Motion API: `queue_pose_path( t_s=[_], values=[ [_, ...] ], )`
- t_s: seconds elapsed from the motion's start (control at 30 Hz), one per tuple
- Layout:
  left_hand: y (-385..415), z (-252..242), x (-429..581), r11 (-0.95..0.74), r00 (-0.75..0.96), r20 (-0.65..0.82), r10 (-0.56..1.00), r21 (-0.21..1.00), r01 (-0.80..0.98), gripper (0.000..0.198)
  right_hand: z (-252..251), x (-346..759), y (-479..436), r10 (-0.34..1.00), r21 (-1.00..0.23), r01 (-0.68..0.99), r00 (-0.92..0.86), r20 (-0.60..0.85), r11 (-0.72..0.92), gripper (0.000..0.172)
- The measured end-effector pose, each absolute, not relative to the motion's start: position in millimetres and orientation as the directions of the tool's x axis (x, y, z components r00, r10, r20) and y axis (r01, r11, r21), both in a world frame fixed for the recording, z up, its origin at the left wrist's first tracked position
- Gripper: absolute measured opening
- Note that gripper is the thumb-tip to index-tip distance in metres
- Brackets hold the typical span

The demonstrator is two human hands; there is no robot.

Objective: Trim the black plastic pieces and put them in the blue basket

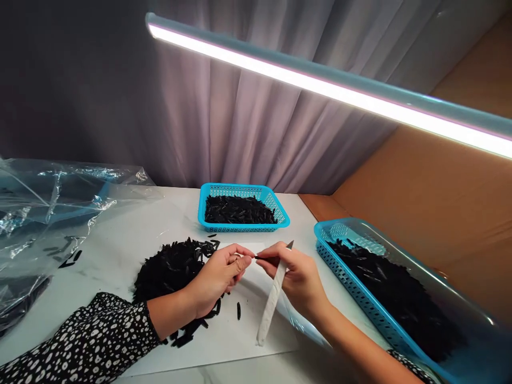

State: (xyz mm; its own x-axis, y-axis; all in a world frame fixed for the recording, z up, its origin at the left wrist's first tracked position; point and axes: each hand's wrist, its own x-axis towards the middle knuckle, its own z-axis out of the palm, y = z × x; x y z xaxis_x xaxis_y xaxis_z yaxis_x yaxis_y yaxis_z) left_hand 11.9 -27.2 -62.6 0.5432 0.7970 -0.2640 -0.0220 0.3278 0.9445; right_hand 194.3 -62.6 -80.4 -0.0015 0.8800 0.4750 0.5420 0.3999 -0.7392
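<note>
Two hands: left hand (222,274) and right hand (299,274) angled inward, fingertips nearly meeting above the counter (116,237).
Left grip: thumb closed against curled fingers at one end of a slim black piece (256,258).
Right grip: pinching its other end, white-handled knife (271,306) slanting through the hand, blade upward.
Black pile (168,272): partly behind the left forearm (172,312).

We log a small indoor workstation for handwork; home or workshop, we cannot tell. Evidence: tube lamp (320,82) low above a white table (120,224), grey curtain (256,117) behind, brown panel (440,197) at right, loose dark heap (168,272), back basket (240,226) and right basket (348,282) filled alike, clear plastic (52,205) at left.
</note>
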Motion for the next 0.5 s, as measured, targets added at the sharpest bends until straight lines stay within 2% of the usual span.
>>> queue_pose_path(
  t_s=[0.1,0.2,0.27,0.3,0.4,0.43,0.5],
  values=[
    [-25.7,-61.2,13.7,0.204,0.471,-0.166,0.867,0.979,-0.031,0.033,-74.3,181.4,-60.5,0.876,-0.807,0.394,0.01,0.482,0.44,0.01],
    [-24.3,-62.6,12.7,0.114,0.416,-0.105,0.903,0.993,0.003,0.023,-77.8,177.2,-60.7,0.929,-0.913,0.206,0.045,0.368,0.352,0.019],
    [-23.5,-63.8,11.5,0.076,0.398,-0.081,0.914,0.997,0.03,0.023,-82.0,180.6,-60.3,0.952,-0.946,0.155,0.077,0.298,0.283,0.024],
    [-23.0,-64.2,10.9,0.057,0.389,-0.068,0.919,0.998,0.04,0.024,-83.9,183.7,-59.8,0.953,-0.949,0.167,0.099,0.285,0.266,0.029],
    [-21.7,-64.8,9.1,0.0,0.368,-0.023,0.93,0.998,0.063,0.023,-86.9,193.9,-57.5,0.935,-0.925,0.279,0.169,0.31,0.257,0.058],
    [-21.4,-64.8,8.5,-0.018,0.364,-0.009,0.931,0.997,0.069,0.023,-87.0,196.3,-56.8,0.926,-0.913,0.317,0.19,0.327,0.257,0.062],
    [-21.2,-64.9,7.3,-0.042,0.366,0.011,0.931,0.996,0.077,0.024,-86.1,197.9,-56.3,0.906,-0.889,0.369,0.213,0.365,0.272,0.055]
  ],
)
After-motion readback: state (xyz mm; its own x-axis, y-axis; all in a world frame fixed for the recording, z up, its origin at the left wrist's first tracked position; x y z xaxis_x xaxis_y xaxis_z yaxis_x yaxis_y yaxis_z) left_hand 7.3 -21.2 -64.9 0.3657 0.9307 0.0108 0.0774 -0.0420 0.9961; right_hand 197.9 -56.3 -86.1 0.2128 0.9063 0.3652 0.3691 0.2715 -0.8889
